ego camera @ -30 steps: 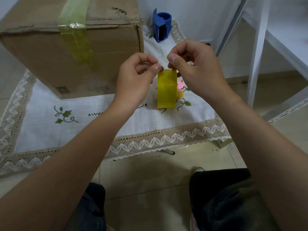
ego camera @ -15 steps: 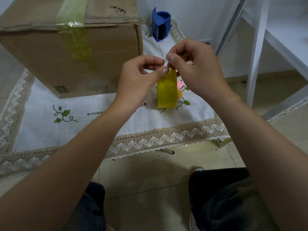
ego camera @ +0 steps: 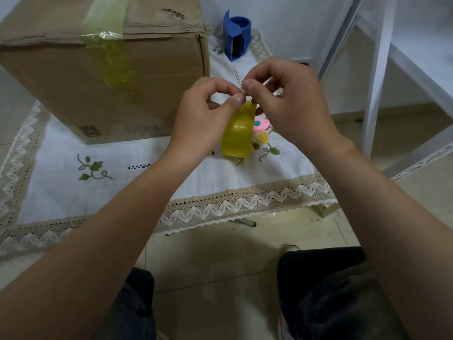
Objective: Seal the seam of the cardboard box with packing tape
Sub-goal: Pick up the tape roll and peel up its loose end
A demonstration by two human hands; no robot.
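Nearest the camera, the person's knees in dark trousers [ego camera: 338,293] are showing above a tiled floor [ego camera: 215,256], with both bare forearms reaching forward over the edge of a low table covered by a white embroidered tablecloth [ego camera: 137,155] with a lace border. Above the cloth, the left hand [ego camera: 203,119] and the right hand [ego camera: 286,101] are meeting thumb to thumb, and both are pinching the upper edge of a strip of yellow packing tape [ego camera: 237,133]: the left hand's fingers [ego camera: 236,99] are pressing on its top left corner, while the right thumb and forefinger are closing on the top right. The strip is hanging down from that pinch, curling slightly, its lower end near the cloth; whether it is touching the cloth cannot be told. Just behind the tape, a small pink object [ego camera: 261,125] is lying on the table. Farther back on the left, the cardboard box [ego camera: 98,77] is sitting on the cloth, with a band of yellowish tape [ego camera: 115,57] running over its top edge and down its front face. Beyond it, near the wall, a blue tape dispenser [ego camera: 236,35] is standing upright.
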